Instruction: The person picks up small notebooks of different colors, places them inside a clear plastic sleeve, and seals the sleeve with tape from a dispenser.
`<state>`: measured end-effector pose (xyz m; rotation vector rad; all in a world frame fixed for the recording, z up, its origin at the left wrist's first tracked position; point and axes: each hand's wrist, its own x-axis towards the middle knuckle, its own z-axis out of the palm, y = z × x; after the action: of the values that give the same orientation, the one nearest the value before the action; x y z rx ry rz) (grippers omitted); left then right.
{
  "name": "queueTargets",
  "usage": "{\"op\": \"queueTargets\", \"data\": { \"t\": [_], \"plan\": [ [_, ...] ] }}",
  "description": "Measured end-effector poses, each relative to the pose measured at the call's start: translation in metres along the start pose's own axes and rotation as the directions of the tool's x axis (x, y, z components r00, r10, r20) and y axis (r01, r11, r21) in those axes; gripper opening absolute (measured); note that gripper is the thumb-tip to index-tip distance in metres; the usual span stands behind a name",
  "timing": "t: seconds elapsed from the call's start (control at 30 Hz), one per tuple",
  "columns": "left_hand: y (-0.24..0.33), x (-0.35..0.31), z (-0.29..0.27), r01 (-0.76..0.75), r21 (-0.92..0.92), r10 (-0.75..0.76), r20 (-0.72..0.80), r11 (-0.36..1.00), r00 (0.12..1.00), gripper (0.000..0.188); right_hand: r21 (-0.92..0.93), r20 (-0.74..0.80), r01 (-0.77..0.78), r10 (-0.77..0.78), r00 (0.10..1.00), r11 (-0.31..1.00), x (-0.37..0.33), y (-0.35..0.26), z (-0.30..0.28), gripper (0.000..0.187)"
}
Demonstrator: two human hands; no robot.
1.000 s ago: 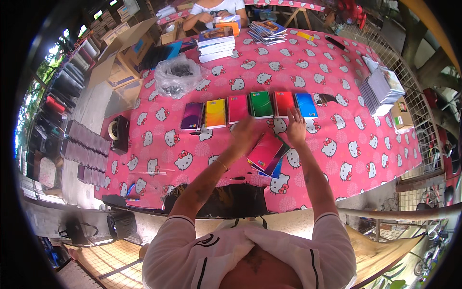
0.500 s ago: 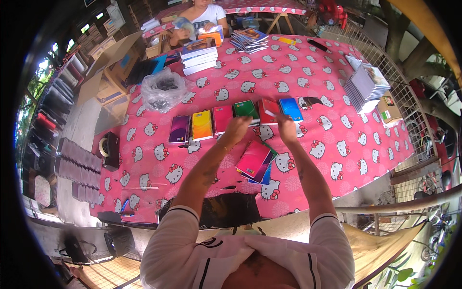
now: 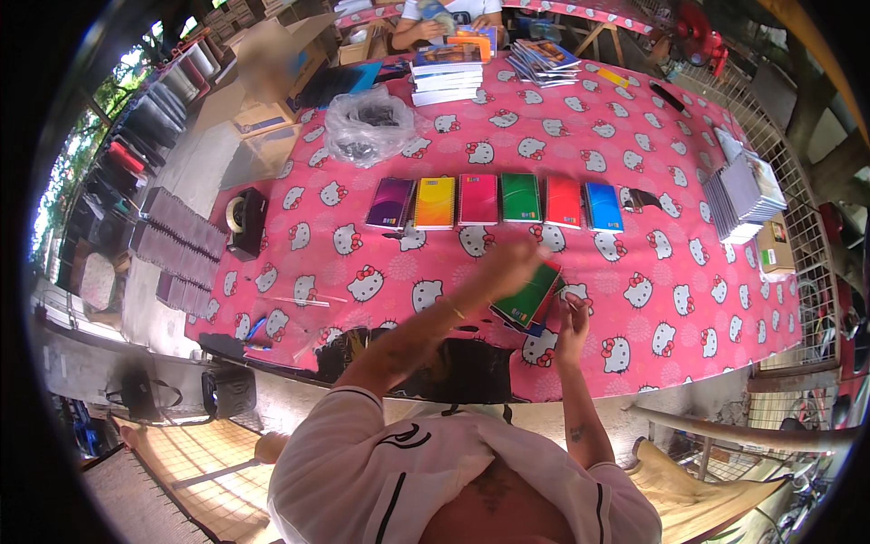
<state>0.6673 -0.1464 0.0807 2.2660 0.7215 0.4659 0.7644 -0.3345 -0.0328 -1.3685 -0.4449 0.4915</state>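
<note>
Green notebook [image 3: 531, 295] now tops the pile [image 3: 536, 331] on the table [image 3: 580, 381] below the six-notebook row [image 3: 478, 200], replacing pink, so the pile seems lower; left hand [image 3: 518, 263] blurred above it, right hand [image 3: 572, 325] beside it, either's grip can't be told; cover labels [image 3: 518, 317] too small to read.

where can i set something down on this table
Widest bare pink tablecloth: between the right hand and the stack at the right edge. Another patch: between the tape dispenser and left forearm. Crowded: the green-topped pile beside the left hand, the notebook row, and the far book stacks.
</note>
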Motion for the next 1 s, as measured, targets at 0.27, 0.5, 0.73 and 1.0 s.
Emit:
{"op": "queueTargets", "data": {
  "t": [0.27,0.5,0.73,1.0],
  "plan": [
    [-0.230,-0.043,-0.157,-0.107,0.693,0.214,-0.069,0.713,0.974,0.048,-0.165,0.190,-0.138,0.168,0.967,0.977,0.004,0.010,0.003,0.044],
    [-0.210,-0.055,-0.163,-0.053,0.427,0.221,-0.353,0.903,0.909,0.051,-0.020,0.101,-0.362,0.362,0.927,0.932,0.017,-0.009,0.024,0.073],
    [-0.008,-0.124,0.055,-0.417,0.652,0.470,0.104,0.633,0.876,0.055,-0.009,0.105,-0.490,0.489,0.866,0.871,0.026,-0.008,0.022,0.075],
    [-0.056,-0.061,0.018,0.236,-0.189,-0.249,-0.052,0.953,0.967,0.050,-0.237,0.018,-0.380,0.395,0.918,0.894,0.035,-0.002,0.082,0.084]
  ]
}}
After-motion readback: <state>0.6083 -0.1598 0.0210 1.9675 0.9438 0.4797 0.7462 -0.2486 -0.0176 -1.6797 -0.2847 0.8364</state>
